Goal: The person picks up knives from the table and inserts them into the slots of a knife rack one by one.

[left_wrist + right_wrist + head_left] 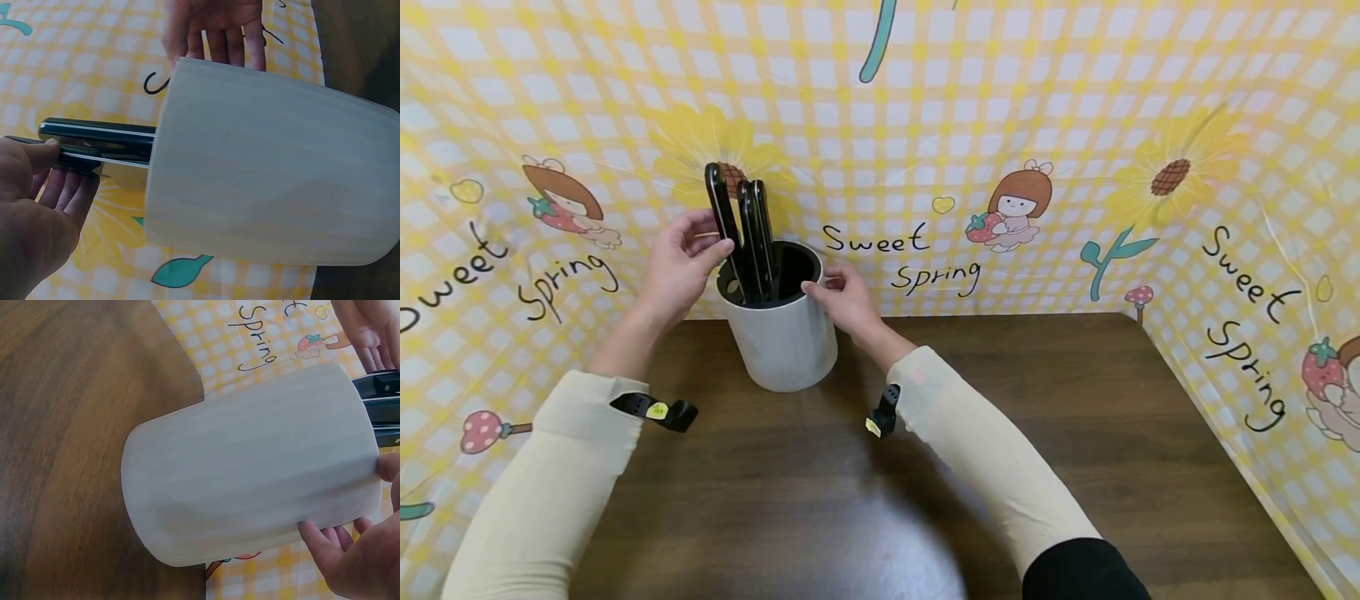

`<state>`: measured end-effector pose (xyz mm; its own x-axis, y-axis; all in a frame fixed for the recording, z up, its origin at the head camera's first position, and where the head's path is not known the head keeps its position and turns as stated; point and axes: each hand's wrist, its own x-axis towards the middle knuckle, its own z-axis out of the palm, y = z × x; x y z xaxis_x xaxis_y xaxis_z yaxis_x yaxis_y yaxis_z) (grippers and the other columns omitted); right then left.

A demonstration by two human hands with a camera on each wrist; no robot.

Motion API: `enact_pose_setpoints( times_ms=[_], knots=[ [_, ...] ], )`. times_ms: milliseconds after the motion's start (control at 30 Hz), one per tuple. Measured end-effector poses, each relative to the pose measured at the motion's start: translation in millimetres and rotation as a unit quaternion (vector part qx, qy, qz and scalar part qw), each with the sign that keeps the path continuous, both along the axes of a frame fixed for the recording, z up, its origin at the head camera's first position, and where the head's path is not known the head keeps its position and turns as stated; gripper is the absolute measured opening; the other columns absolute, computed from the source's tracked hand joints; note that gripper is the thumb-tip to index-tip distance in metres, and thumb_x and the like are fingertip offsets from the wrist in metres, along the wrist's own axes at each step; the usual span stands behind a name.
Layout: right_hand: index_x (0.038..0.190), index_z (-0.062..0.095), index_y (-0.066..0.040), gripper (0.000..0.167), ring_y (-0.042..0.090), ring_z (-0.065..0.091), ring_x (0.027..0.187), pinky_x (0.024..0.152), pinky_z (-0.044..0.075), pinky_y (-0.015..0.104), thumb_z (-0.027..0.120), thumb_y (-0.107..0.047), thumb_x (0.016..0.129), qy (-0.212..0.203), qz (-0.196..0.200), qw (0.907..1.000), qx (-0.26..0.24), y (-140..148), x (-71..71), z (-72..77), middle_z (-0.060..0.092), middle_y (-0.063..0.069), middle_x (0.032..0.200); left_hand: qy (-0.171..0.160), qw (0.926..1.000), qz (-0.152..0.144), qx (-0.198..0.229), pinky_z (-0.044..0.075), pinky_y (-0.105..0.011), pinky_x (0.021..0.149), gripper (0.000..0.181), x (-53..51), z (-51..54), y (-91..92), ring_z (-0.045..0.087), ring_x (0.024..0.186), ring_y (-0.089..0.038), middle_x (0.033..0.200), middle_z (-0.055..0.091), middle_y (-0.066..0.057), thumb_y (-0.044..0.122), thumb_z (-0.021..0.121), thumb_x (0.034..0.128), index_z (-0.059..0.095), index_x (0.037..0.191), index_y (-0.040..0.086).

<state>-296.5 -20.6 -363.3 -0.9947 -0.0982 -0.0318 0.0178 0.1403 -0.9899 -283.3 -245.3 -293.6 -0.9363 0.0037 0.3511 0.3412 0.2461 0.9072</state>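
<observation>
A white round knife holder [784,346] with a dark inside stands upright on the table, near the back wall. Several black knife handles [757,233] stick out of its left part. My left hand [677,265] pinches the leftmost knife [718,196] by its black handle, thumb in front and fingers behind. This handle stands higher than the others; its lower end is hidden inside the holder. On the other side my right hand [850,302] holds the holder by its upper wall, the thumb at the rim. In the right wrist view fingertips [312,534] touch the white wall.
The brown wooden table [1037,433] spreads in front and to the right. A yellow checked cloth [880,150] with printed flowers and lettering covers the back and sides. Each sleeve carries a black wrist camera, the left one [655,410] close above the table.
</observation>
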Motion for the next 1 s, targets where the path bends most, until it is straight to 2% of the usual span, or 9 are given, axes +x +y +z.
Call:
enact_pose_setpoints(
  times_ms=[300,567,1000],
  knots=[
    [0.136,0.054,-0.005,0.049,0.022,0.058,0.109,0.096,0.055,0.038,0.073,-0.026,0.096,0.0,0.004,1.0,-0.003,0,-0.2,0.0,0.059,0.01,0.123,0.0,0.9988,0.007,-0.049,0.05,-0.011,0.091,0.046,0.2,-14.2,-3.2,0.057,0.107,-0.004,0.124,0.056,0.003,0.0,0.063,0.0989,0.047,0.142,-0.006],
    [0.135,0.055,-0.006,0.049,0.021,0.058,0.109,0.097,0.055,0.037,0.074,-0.027,0.096,0.001,0.003,1.0,0.004,-2,0.0,0.6,0.059,0.008,0.123,-0.035,0.9968,-0.001,-0.072,0.049,-0.01,0.087,0.044,-0.3,-21.2,-7.7,0.054,0.107,-0.005,0.123,0.053,0.002,0.002,0.062,0.0997,0.045,0.14,-0.005],
    [0.138,0.053,-0.004,0.052,0.024,0.056,0.116,0.1,0.053,0.039,0.073,-0.029,0.097,0.007,0.011,0.9998,0.014,-2,2.1,0.4,0.058,0.012,0.131,-0.059,0.9933,-0.005,-0.099,0.048,-0.01,0.087,0.045,2.6,-21.2,-8.4,0.053,0.114,-0.011,0.131,0.051,-0.01,0.007,0.06,0.1022,0.041,0.142,-0.005]
  ],
)
